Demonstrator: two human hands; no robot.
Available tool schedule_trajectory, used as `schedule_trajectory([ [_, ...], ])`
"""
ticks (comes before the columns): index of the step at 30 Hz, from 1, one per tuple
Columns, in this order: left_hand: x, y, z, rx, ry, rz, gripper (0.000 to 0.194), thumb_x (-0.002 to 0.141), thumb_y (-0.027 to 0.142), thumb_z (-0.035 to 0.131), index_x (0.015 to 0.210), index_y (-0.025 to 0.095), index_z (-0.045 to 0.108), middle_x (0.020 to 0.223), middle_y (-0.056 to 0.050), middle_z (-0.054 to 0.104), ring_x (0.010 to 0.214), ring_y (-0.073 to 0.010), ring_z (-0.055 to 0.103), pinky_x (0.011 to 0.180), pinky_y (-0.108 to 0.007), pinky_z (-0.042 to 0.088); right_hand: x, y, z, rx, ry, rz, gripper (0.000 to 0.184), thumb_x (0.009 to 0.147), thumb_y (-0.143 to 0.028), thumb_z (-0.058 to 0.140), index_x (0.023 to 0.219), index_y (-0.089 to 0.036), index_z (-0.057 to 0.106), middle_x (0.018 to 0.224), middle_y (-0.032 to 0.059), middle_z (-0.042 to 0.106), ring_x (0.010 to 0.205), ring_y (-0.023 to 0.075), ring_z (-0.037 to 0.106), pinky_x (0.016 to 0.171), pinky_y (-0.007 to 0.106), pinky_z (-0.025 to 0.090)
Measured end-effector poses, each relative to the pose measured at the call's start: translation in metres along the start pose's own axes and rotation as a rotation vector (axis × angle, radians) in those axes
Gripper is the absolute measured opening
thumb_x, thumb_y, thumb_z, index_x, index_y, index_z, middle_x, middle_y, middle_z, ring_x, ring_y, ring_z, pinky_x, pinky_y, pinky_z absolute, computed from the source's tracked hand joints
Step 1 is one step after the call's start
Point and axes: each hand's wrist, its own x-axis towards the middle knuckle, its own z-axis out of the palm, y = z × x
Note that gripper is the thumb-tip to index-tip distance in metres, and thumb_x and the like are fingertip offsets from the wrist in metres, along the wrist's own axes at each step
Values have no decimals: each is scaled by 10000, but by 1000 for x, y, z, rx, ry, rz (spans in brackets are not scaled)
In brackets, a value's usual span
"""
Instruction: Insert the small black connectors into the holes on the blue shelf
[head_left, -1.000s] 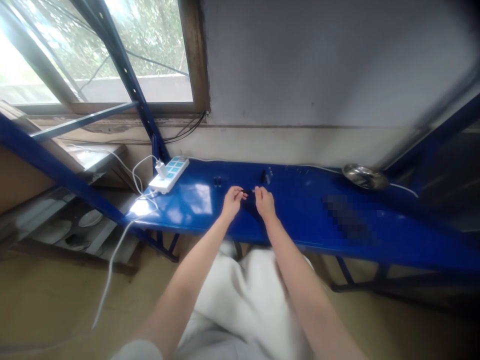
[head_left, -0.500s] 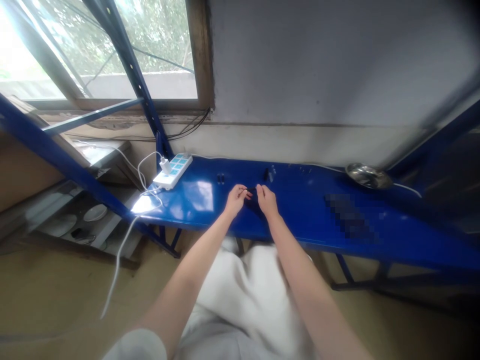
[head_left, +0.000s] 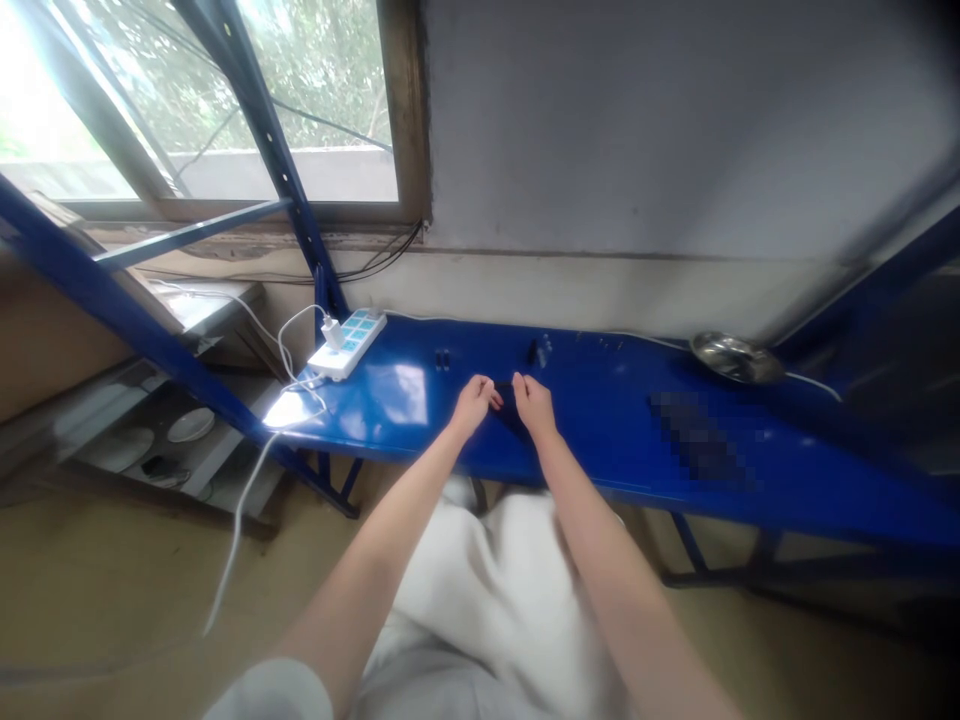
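Note:
Both of my hands are close together above the front half of the blue table (head_left: 600, 430). My left hand (head_left: 476, 402) has its fingers curled in a pinch at a small dark object (head_left: 505, 384). On the other side, my right hand (head_left: 532, 400) is closed around the opposite end of that object. Its kind is too small and dark to make out. Just beyond the hands stands a small black piece (head_left: 535, 351) beside a clear plastic piece (head_left: 545, 348). Two small dark cylinders (head_left: 442, 359) lie farther left.
A white power strip (head_left: 349, 342) with a plugged-in charger sits at the table's left end. Toward the right are a shiny metal bowl (head_left: 731, 357) and a blurred-out dark object (head_left: 697, 435). Several tiny parts (head_left: 607, 342) lie near the back edge. A blue post (head_left: 281, 165) rises at the left.
The hands stay almost in place, with the left fingers shifting slightly at the dark object. The whole view has dropped by a few pixels.

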Motion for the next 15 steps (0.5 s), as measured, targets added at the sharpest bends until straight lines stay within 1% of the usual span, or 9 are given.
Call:
schedule_trajectory([
  [4, -1, 1, 1, 63, 28, -10, 231, 875, 359, 359, 757, 176, 437, 589, 12, 574, 505, -92, 538, 580, -227, 416, 1, 0, 1, 0, 12, -9, 448, 846, -527, 299, 522, -217, 301, 460, -45, 336, 458, 99, 324, 489, 246, 277],
  [8, -1, 1, 3, 86, 41, 9, 288, 877, 414, 325, 725, 187, 419, 570, 14, 575, 485, -99, 536, 574, -233, 414, 0, 1, 1, 4, 10, -15, 455, 851, -522, 296, 533, -207, 373, 488, -25, 413, 471, 104, 365, 498, 245, 302],
  [10, -1, 1, 3, 87, 48, 6, 309, 873, 435, 321, 716, 188, 418, 555, 13, 576, 469, -101, 535, 565, -235, 414, 0, 0, 0, 9, 11, -11, 462, 851, -524, 299, 532, -203, 389, 494, -20, 426, 473, 105, 373, 501, 245, 306],
  [15, -3, 2, 1, 99, 12, -40, 374, 863, 477, 312, 741, 168, 485, 451, 10, 548, 401, -112, 502, 506, -234, 407, -1, -2, -2, 57, 4, 29, 466, 843, -538, 310, 541, -197, 411, 503, -15, 438, 483, 110, 392, 510, 243, 321],
])
